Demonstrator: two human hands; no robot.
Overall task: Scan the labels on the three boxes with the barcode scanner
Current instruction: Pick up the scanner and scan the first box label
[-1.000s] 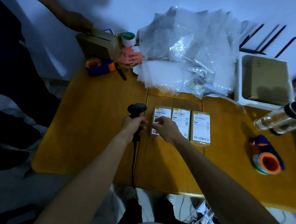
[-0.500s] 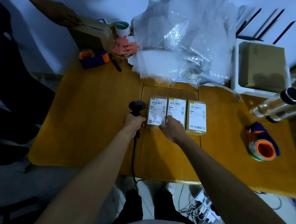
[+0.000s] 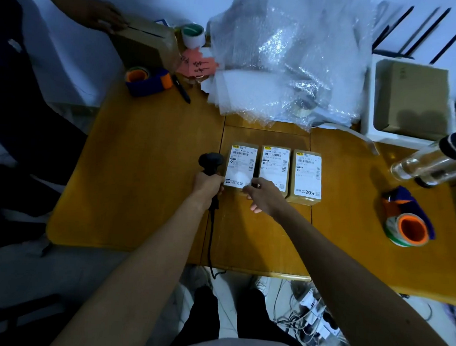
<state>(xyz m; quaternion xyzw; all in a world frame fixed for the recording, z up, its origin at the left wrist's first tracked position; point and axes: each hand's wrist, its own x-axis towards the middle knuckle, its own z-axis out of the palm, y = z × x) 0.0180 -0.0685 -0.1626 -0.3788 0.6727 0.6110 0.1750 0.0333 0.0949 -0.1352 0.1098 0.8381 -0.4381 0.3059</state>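
Three labelled boxes lie flat side by side near the middle of the wooden bench (image 3: pixel 145 183), their white labels facing up: the left box (image 3: pixel 240 166), the middle box (image 3: pixel 274 165) and the right box (image 3: pixel 307 175), each just beside the next. The left hand (image 3: pixel 207 184) is wrapped tight around the grip of the black barcode scanner (image 3: pixel 209 164), whose head stands just beside the left box's left edge; its cable (image 3: pixel 211 234) runs back over the near edge of the bench. The right hand (image 3: pixel 263 195) rests at the near ends of the left and middle boxes, fingers loosely curled and thumb apart, touching the boxes but gripping nothing that I can make out. A heap of bubble wrap (image 3: pixel 286 55) fills the far edge, and an orange-cored tape dispenser (image 3: pixel 408 220) sits toward the right edge.
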